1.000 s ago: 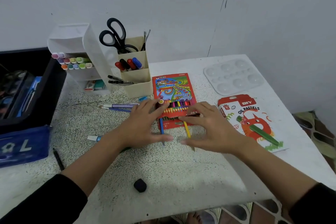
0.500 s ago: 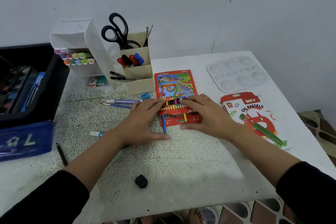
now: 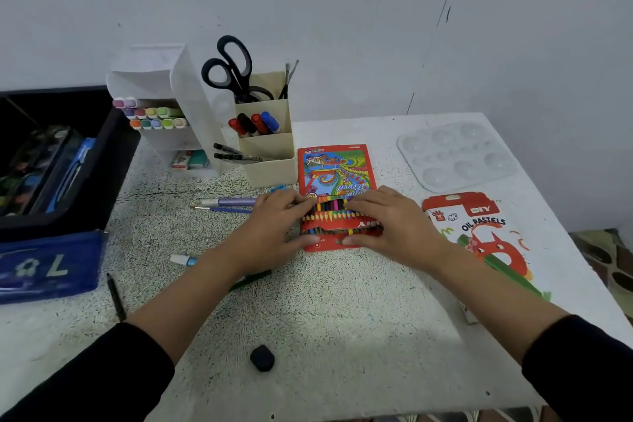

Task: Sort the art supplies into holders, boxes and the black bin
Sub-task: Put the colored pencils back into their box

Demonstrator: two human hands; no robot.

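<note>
Colour pencils lie in their red box at mid-table, your left hand and right hand pressing on them with flat fingers, gripping nothing; you look to be seating them, so next push the ends fully in and close the box.

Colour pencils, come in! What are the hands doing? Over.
Left hand and right hand both flat on the pencil box, pressing. Pencils inside, showing between hands. Oil pastels box close beside right wrist.
</note>
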